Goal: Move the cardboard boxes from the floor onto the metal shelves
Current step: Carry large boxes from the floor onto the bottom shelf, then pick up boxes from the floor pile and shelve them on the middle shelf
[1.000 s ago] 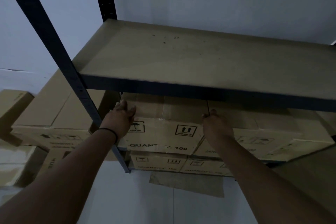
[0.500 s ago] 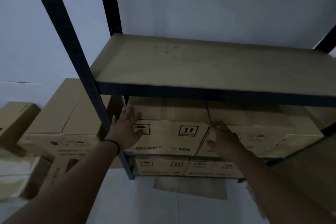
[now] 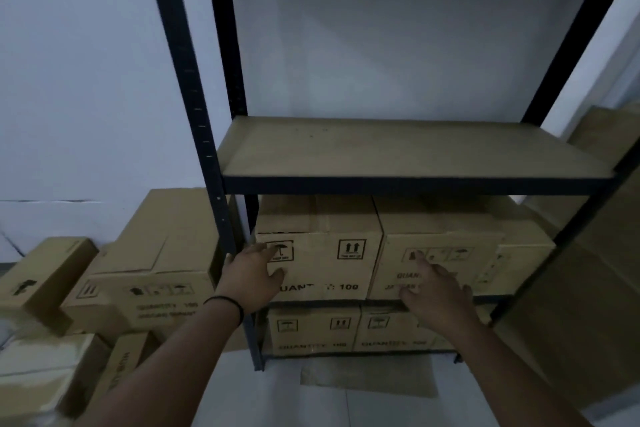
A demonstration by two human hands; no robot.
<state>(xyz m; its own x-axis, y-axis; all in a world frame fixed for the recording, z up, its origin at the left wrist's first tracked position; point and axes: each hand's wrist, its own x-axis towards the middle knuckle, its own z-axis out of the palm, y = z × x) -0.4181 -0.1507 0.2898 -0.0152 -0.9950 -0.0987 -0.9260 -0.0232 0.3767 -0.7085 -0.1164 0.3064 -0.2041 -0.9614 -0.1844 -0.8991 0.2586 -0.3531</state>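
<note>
A dark metal shelf unit (image 3: 412,184) stands against the white wall. On its second level sit cardboard boxes side by side: a left box (image 3: 322,246) marked "QUANTITY: 100" and a right box (image 3: 446,239). More boxes (image 3: 315,333) fill the level below. My left hand (image 3: 251,276) is open, fingers spread, in front of the left box's left front corner. My right hand (image 3: 433,284) is open with fingers reaching toward the right box's front face. The upper shelf board (image 3: 398,149) carries nothing.
Several cardboard boxes (image 3: 152,270) are stacked on the floor left of the shelf. A tall cardboard sheet (image 3: 599,288) leans at the right. A flat piece of cardboard (image 3: 367,374) lies on the floor under the shelf.
Both hands have let go of the left box's top corners and drawn back, fingers now spread. The view has backed away and risen, showing more of the shelf.
</note>
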